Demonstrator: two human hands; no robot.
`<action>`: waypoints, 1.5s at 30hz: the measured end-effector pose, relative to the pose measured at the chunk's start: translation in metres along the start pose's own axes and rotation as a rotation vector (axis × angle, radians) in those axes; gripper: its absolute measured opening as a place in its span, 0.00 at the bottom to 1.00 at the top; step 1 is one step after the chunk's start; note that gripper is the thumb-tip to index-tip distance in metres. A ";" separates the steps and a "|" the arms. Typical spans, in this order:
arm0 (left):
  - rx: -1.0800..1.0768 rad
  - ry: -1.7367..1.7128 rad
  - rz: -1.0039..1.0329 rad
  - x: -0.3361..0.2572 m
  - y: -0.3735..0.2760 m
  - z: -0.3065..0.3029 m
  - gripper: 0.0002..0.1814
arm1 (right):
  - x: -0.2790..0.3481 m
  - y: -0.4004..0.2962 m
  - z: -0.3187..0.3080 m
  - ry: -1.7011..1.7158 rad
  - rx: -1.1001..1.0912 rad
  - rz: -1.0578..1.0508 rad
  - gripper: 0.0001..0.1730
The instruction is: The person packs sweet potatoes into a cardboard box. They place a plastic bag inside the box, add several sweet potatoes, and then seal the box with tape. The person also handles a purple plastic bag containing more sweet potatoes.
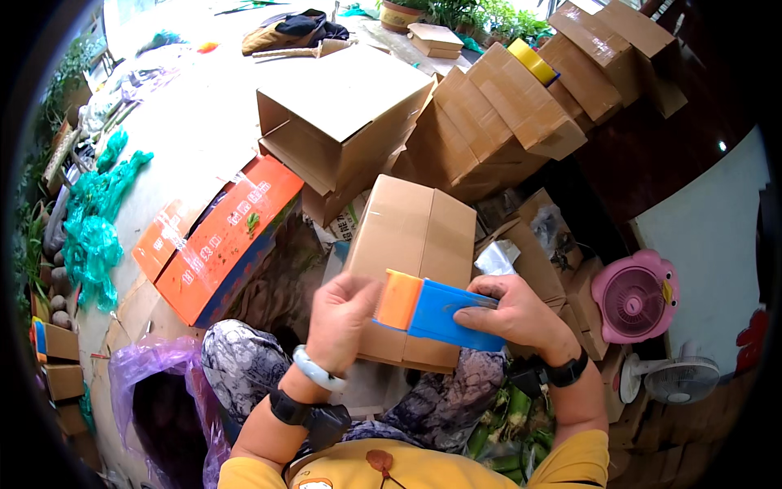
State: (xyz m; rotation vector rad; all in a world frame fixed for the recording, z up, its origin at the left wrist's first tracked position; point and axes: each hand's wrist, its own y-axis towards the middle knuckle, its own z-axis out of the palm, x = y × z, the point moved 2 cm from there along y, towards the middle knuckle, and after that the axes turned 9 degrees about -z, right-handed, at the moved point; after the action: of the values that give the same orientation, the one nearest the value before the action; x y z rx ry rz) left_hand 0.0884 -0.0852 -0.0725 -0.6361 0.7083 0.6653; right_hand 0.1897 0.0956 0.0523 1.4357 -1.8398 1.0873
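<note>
My right hand (519, 308) grips the blue end of a blue and orange tape dispenser (449, 312), its thumb on the near face. The dispenser is over a closed cardboard box (397, 229) in front of my knees. A seam runs along the box's top. My left hand (342, 315) is blurred beside the dispenser's toothed orange end, fingers curled. Whether it pinches a strip of tape cannot be seen. A pale bangle (317, 370) circles the left wrist, and both wrists wear black straps.
An orange carton (223, 244) bearing writing lies left of the box. An open cardboard box (348, 104) and stacked boxes (489, 104) with a yellow tape roll (533, 61) stand beyond. A purple plastic bag (128, 391) is at left; a pink fan (632, 299) and green vegetables (516, 406) are at right.
</note>
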 end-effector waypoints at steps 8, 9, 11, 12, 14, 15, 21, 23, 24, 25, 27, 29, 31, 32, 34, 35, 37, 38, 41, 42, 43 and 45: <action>-0.370 0.085 0.126 -0.009 0.026 -0.116 0.04 | 0.027 0.030 0.008 -0.166 0.081 0.142 0.25; -0.416 0.091 0.142 -0.003 0.031 -0.134 0.04 | 0.029 0.032 0.008 -0.180 0.089 0.163 0.25; -0.464 0.085 0.099 0.004 0.036 -0.144 0.05 | 0.034 0.041 0.012 -0.222 0.122 0.208 0.26; -0.476 0.099 0.114 0.008 0.043 -0.146 0.05 | 0.037 0.045 0.013 -0.218 0.127 0.237 0.27; -0.501 0.115 0.087 0.017 0.048 -0.152 0.05 | 0.040 0.051 0.017 -0.227 0.141 0.257 0.28; -0.513 0.135 0.098 0.019 0.049 -0.154 0.05 | 0.039 0.054 0.019 -0.239 0.147 0.251 0.28; -0.588 0.198 0.099 0.036 0.059 -0.166 0.05 | 0.039 0.073 0.027 -0.308 0.179 0.285 0.32; -0.581 0.208 0.128 0.047 0.067 -0.167 0.04 | 0.037 0.076 0.028 -0.331 0.184 0.305 0.33; -0.582 0.212 0.143 0.053 0.070 -0.168 0.04 | 0.036 0.077 0.028 -0.349 0.193 0.323 0.33; -0.564 0.205 0.112 0.064 0.074 -0.170 0.04 | 0.034 0.079 0.029 -0.361 0.204 0.341 0.34; -0.533 0.233 0.074 0.089 0.079 -0.166 0.05 | 0.031 0.082 0.032 -0.382 0.209 0.367 0.35; -0.522 0.310 -0.007 0.112 0.080 -0.156 0.05 | 0.028 0.085 0.035 -0.388 0.210 0.383 0.35; -0.455 0.312 -0.132 0.125 0.077 -0.137 0.08 | 0.027 0.086 0.036 -0.385 0.206 0.402 0.35; -0.472 0.385 -0.100 0.122 0.074 -0.129 0.07 | 0.026 0.086 0.036 -0.382 0.203 0.408 0.35; -0.475 0.475 -0.090 0.121 0.072 -0.127 0.09 | 0.025 0.086 0.038 -0.379 0.199 0.409 0.35; -0.457 0.492 -0.118 0.124 0.073 -0.129 0.12 | 0.025 0.085 0.039 -0.387 0.195 0.406 0.35; -0.531 0.597 -0.132 0.121 0.072 -0.133 0.19 | 0.025 0.086 0.040 -0.396 0.186 0.392 0.34; -0.623 0.681 -0.122 0.119 0.071 -0.135 0.24 | 0.025 0.087 0.040 -0.377 0.186 0.390 0.34; -0.618 0.733 -0.251 0.121 0.073 -0.145 0.35 | 0.024 0.086 0.038 -0.342 0.157 0.378 0.34; -0.626 0.755 -0.213 0.122 0.071 -0.146 0.34 | 0.023 0.085 0.038 -0.332 0.147 0.370 0.33; -0.633 0.777 -0.175 0.124 0.069 -0.146 0.32 | 0.022 0.084 0.039 -0.322 0.136 0.364 0.33; -0.582 0.213 0.035 0.138 0.073 -0.156 0.19 | 0.023 0.086 0.040 -0.340 0.162 0.351 0.34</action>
State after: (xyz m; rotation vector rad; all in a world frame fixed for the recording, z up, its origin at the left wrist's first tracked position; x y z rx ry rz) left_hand 0.0575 -0.1059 -0.2897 -1.2460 0.7245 0.8515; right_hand 0.1023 0.0577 0.0286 1.4976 -2.3594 1.2412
